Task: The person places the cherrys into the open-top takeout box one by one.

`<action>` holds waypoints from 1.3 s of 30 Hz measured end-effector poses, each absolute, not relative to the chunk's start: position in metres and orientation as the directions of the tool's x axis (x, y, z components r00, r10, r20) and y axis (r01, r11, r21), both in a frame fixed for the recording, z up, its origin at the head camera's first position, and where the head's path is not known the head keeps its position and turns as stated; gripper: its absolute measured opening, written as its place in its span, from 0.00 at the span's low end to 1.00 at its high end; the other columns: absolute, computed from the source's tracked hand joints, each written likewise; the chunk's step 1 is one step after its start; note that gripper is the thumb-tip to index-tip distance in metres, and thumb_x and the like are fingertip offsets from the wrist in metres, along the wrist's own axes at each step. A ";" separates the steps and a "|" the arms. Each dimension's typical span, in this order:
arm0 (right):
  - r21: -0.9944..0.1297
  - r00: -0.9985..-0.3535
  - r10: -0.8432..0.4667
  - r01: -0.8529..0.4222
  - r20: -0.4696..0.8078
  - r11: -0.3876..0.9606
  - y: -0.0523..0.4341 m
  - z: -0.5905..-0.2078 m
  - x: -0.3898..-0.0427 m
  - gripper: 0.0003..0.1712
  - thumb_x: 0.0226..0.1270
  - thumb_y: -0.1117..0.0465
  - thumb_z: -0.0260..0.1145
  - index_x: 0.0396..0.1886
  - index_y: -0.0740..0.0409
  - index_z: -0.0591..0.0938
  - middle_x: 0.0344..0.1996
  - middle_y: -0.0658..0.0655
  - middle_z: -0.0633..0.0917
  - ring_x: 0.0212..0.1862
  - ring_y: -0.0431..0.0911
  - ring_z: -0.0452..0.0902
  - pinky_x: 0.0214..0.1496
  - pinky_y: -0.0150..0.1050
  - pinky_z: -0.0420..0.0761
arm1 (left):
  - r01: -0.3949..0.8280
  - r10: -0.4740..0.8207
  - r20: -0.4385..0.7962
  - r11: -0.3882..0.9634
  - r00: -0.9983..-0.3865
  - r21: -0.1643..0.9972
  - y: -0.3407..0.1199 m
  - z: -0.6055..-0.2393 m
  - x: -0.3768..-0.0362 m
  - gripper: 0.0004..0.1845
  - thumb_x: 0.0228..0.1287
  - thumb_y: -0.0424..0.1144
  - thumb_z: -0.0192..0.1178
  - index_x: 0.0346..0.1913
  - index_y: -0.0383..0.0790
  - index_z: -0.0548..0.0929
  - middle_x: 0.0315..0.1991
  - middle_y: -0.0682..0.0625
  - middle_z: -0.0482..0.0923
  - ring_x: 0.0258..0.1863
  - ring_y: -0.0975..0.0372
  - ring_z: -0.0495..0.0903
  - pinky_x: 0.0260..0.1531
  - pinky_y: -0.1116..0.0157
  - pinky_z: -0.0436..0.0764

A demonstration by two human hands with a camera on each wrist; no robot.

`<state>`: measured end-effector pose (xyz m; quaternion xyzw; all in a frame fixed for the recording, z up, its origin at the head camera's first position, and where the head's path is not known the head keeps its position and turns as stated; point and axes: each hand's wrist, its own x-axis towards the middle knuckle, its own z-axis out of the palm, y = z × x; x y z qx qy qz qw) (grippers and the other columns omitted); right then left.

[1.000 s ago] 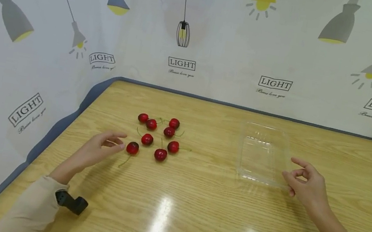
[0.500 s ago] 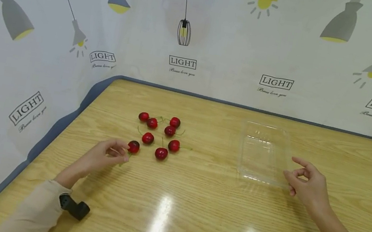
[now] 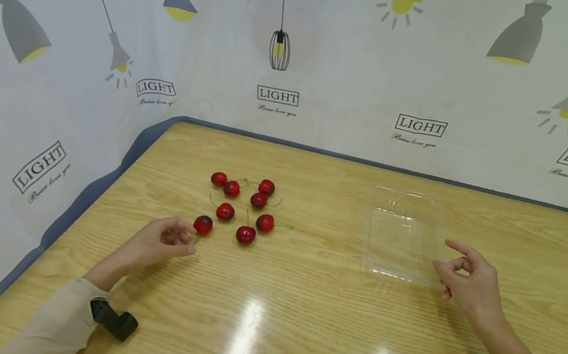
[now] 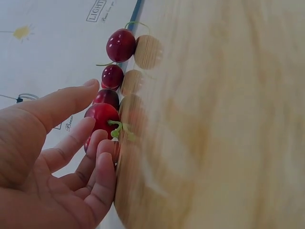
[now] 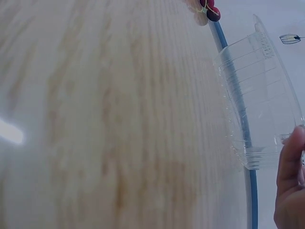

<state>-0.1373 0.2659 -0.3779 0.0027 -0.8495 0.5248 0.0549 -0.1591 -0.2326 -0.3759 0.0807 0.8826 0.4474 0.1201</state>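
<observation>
Several red cherries with green stems lie in a loose group on the left of the table. My left hand (image 3: 161,239) is at the nearest cherry (image 3: 202,225), fingertips right at its side. In the left wrist view the thumb (image 4: 71,102) stands apart from the fingers (image 4: 102,183), with that cherry (image 4: 101,117) and its stem just beyond them. On the right stands a transparent plastic box (image 3: 393,267), its inside bare. My right hand (image 3: 471,285) pinches the box's right rim between thumb and fingers. The right wrist view shows only part of this hand (image 5: 291,176) at the rim.
The wooden table (image 3: 296,304) has a dark blue edge along its back and left side. A white curtain (image 3: 346,75) printed with lamps hangs behind and to the left. Black wrist cameras sit on both sleeves. Bare wood lies between cherries and box.
My left hand has moved slightly right and toward me, from beside the nearest cherry to its stem side; its thumb has spread from the fingers. The right hand and box stay put.
</observation>
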 end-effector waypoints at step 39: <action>-0.881 -0.994 0.068 -0.038 0.080 0.471 0.264 -0.379 -0.138 0.31 0.62 0.64 0.56 0.62 0.71 0.59 0.18 0.50 0.74 0.14 0.40 0.70 0.15 0.35 0.73 | 0.033 0.271 -0.146 0.562 -0.952 0.826 -0.237 -0.385 -0.160 0.18 0.50 0.34 0.65 0.43 0.28 0.74 0.32 0.45 0.71 0.31 0.59 0.69 0.30 0.70 0.71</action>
